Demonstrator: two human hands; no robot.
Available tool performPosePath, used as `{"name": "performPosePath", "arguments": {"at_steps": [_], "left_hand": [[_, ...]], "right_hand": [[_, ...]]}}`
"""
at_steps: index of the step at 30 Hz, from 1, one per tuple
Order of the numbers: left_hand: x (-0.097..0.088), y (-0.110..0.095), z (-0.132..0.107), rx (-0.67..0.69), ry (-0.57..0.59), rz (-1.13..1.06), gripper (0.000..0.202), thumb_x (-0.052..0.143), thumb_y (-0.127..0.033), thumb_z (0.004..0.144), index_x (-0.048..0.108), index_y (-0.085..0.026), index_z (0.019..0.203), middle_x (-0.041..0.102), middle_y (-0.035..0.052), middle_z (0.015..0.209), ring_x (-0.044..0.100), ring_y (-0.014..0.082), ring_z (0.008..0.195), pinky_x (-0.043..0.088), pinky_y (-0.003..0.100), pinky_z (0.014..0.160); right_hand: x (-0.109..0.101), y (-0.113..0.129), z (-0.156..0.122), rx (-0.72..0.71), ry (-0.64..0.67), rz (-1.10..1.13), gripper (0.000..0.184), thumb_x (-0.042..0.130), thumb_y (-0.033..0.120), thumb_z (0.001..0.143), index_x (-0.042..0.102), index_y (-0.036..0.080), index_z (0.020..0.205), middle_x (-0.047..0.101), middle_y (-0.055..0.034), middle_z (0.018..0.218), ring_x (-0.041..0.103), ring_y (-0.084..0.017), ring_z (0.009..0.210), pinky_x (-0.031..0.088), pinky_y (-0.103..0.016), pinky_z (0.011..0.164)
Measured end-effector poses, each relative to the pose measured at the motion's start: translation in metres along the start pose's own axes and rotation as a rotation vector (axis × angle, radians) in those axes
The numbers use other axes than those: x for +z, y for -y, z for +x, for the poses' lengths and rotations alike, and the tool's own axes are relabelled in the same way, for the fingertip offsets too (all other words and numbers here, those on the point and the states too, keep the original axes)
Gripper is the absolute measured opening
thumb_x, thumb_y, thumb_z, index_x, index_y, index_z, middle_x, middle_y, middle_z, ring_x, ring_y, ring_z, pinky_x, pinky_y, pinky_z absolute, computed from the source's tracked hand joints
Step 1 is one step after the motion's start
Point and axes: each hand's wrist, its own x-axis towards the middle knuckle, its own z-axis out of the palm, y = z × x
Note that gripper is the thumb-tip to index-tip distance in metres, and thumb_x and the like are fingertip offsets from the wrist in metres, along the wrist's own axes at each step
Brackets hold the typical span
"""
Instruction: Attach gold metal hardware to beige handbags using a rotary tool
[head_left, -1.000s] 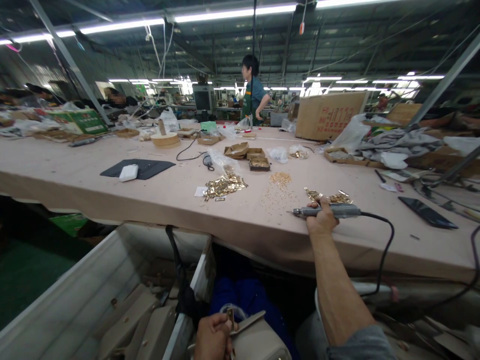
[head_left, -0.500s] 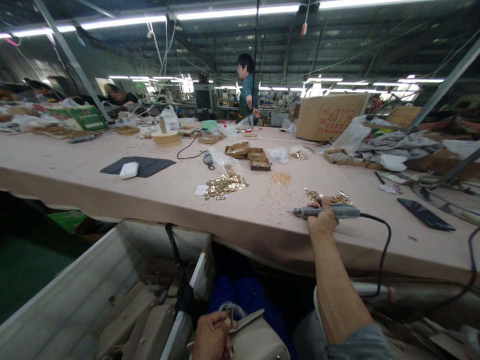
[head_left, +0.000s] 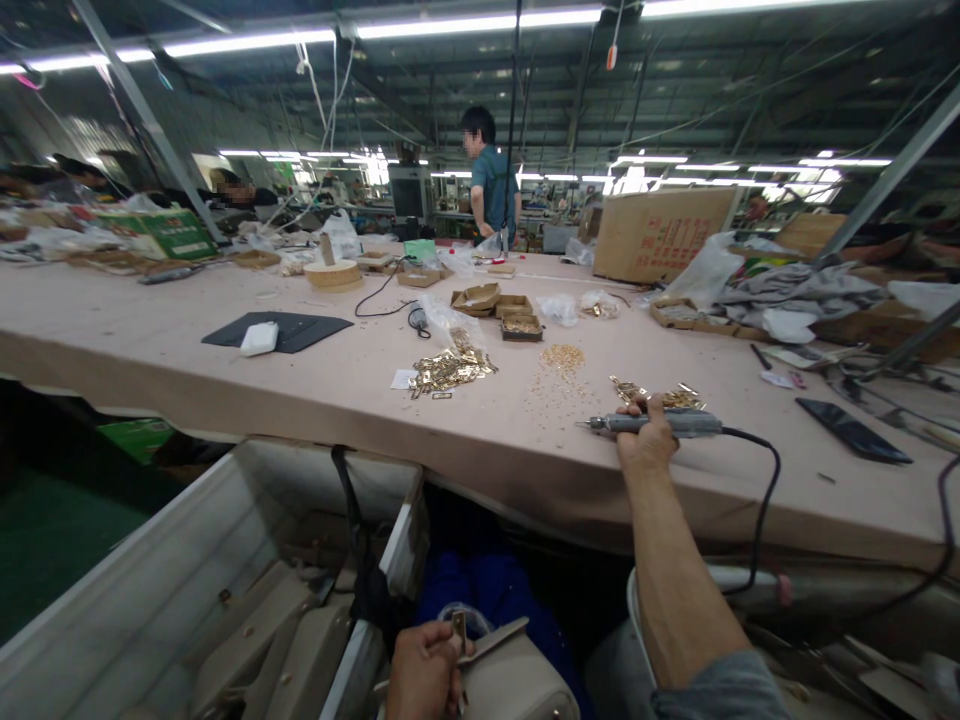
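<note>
Two hands are busy at opposite ends of the frame. The right hand (head_left: 646,440), right of centre, is clenched around a grey corded driver (head_left: 660,424) lying on the pink tabletop (head_left: 225,380), its tip pointing left. The left hand (head_left: 424,672), at the bottom edge, pinches a small brass fitting (head_left: 458,630) against a beige bag (head_left: 517,680) in the person's lap.

Risks, as I judge them: the driver's black cord (head_left: 761,510) loops off the tabletop edge toward the lap and could snag or drag the tool. The loose brass plates (head_left: 448,370) and tiny screws (head_left: 561,357) scattered mid-frame could be swept off by a forearm. With the head raised, the pinched fitting sits at the very bottom of view and could slip out of line unnoticed.

Writing: the cardboard box (head_left: 660,232) at upper right bears red print, and the green carton (head_left: 169,235) at upper left has markings, neither legible.
</note>
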Motion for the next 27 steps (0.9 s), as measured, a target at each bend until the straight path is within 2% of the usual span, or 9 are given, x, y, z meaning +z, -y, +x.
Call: {"name": "performPosePath", "arguments": {"at_steps": [7,12,17,27], "left_hand": [[-0.002,-0.016,-0.01,0.008,0.013,-0.015,0.039,0.071,-0.054,0.065,0.072,-0.015,0.067,0.052,0.0007,0.037,0.041,0.0121,0.031,0.03,0.024,0.039],[0.0,-0.004,-0.001,0.006,-0.008,0.007,0.045,0.068,-0.059,0.062,0.071,-0.015,0.065,0.05,0.0015,0.034,0.039,0.0129,0.028,0.027,0.024,0.036],[0.001,0.01,0.007,0.014,-0.02,-0.004,0.043,0.066,-0.058,0.062,0.07,-0.015,0.066,0.048,0.0004,0.033,0.038,0.0139,0.027,0.028,0.025,0.034],[0.0,0.008,0.006,0.016,-0.001,-0.004,0.044,0.063,-0.057,0.064,0.072,-0.014,0.07,0.048,0.0004,0.033,0.038,0.0133,0.028,0.031,0.025,0.036]], "right_hand": [[0.0,0.001,-0.002,-0.005,0.02,-0.027,0.044,0.093,0.036,0.077,0.055,0.019,0.088,0.064,0.0045,0.081,0.054,-0.006,0.056,0.056,-0.021,0.054],[0.001,-0.002,-0.001,-0.054,-0.03,-0.037,0.043,0.093,0.034,0.076,0.055,0.019,0.09,0.065,0.0033,0.08,0.054,-0.008,0.055,0.058,-0.023,0.054],[0.003,-0.002,0.0,-0.038,-0.05,-0.05,0.042,0.091,0.038,0.079,0.054,0.02,0.088,0.063,0.0044,0.076,0.052,-0.007,0.053,0.056,-0.022,0.052],[0.002,0.004,-0.002,0.016,-0.037,0.018,0.045,0.092,0.042,0.079,0.054,0.019,0.086,0.063,0.005,0.078,0.054,-0.007,0.056,0.057,-0.021,0.053]]}}
